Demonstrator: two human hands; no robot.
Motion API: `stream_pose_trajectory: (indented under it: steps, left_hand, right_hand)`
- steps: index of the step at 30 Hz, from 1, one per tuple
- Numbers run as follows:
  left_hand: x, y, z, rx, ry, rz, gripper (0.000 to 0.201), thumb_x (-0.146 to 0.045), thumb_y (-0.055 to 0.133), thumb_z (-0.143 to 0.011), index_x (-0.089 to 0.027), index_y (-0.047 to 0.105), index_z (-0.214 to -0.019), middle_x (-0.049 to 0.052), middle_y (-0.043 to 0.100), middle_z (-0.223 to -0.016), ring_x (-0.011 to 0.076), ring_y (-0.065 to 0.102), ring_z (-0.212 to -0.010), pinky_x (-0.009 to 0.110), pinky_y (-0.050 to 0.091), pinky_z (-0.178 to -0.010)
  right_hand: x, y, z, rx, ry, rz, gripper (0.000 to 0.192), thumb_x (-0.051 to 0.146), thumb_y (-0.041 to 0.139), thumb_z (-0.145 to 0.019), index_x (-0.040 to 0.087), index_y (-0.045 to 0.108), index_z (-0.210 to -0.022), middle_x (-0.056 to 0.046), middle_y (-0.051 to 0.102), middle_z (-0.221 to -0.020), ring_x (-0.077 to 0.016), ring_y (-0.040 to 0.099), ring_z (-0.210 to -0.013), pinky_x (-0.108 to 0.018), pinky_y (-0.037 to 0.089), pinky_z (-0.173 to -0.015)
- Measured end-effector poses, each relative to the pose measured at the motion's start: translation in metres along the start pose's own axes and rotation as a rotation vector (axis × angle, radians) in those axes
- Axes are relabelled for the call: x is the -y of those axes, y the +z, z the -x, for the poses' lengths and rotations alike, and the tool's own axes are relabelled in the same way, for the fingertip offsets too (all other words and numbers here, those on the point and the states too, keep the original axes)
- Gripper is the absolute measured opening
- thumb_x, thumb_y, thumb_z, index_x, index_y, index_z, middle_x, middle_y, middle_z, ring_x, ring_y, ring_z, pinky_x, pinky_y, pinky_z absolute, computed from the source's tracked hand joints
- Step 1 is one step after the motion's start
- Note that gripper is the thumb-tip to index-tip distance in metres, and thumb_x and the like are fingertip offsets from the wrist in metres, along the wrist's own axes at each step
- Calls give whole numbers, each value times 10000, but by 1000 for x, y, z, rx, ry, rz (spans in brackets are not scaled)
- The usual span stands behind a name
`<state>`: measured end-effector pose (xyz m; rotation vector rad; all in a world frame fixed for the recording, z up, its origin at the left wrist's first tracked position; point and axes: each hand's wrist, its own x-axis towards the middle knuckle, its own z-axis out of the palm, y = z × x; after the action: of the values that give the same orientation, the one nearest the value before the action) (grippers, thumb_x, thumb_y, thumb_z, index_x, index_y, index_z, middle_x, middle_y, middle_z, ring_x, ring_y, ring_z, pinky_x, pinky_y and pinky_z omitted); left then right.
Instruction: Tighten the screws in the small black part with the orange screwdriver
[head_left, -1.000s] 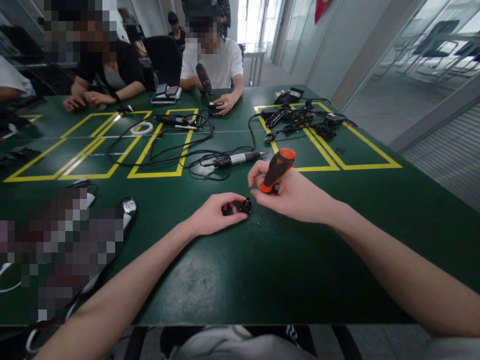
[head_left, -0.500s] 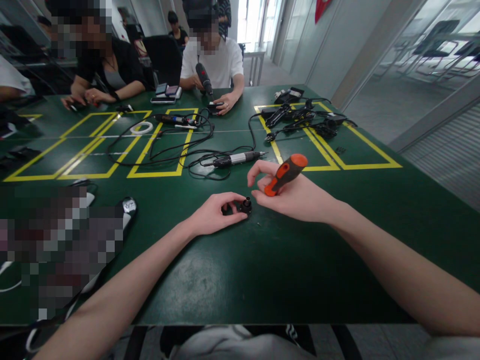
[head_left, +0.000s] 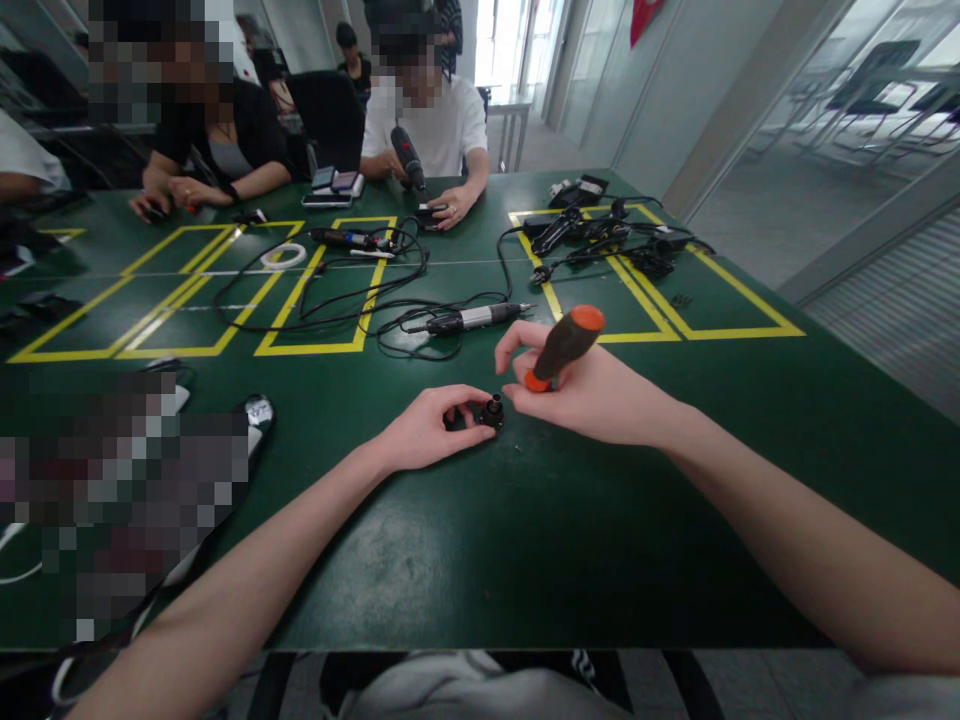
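The left hand (head_left: 424, 430) rests on the green table (head_left: 525, 540), fingers pinching a small black part (head_left: 491, 410). Just right, the right hand (head_left: 592, 395) grips a black-and-orange screwdriver (head_left: 561, 347), handle slanting up-right, tip end down-left toward the part.

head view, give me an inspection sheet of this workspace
surface: green table with yellow taped boxes
job's things: small black part on the table; orange-and-black screwdriver, tilted, tip hidden
clutter: white tape ring; phones at the far edge; blurred patch at near left
grippers: left hand pinches the part; right hand is closed on the screwdriver
cables: black cord loops to a pen-shaped power tool; tangle of black leads at far right
surroundings: two people sit across, one holding a black tool; glass partitions at right
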<state>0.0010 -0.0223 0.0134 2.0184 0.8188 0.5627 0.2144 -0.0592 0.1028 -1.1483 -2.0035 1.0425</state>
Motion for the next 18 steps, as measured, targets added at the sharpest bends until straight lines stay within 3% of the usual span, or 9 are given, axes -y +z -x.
stream_pose_trajectory:
  steps: [3,9,18]
  left_hand:
    - [0,0,0,-2,4,-6,360,-362,725,-866,-151,724,-1157,41,741,-970,133,620,-759,254,474,-711]
    - [0,0,0,-1,2,2,364,-366,728,-864,-144,723,-1153,39,736,-960,131,616,-755,250,470,-708]
    - [1,0,0,-1,8,1,355,-364,726,-867,-145,723,-1146,38,734,-955,129,610,-745,253,472,-707]
  right_hand:
    - [0,0,-1,-19,-11,12,212,127,622,-733,214,545,-911,75,472,-671,-120,450,-589,-268,335,-570]
    - [-8,0,1,25,27,24,175,125,585,-773,227,532,-905,109,414,-562,-112,372,-511,-269,290,-534]
    - [-1,1,-2,-34,-11,108,175,123,583,-722,213,549,-868,55,486,-708,-130,457,-622,-279,348,-598]
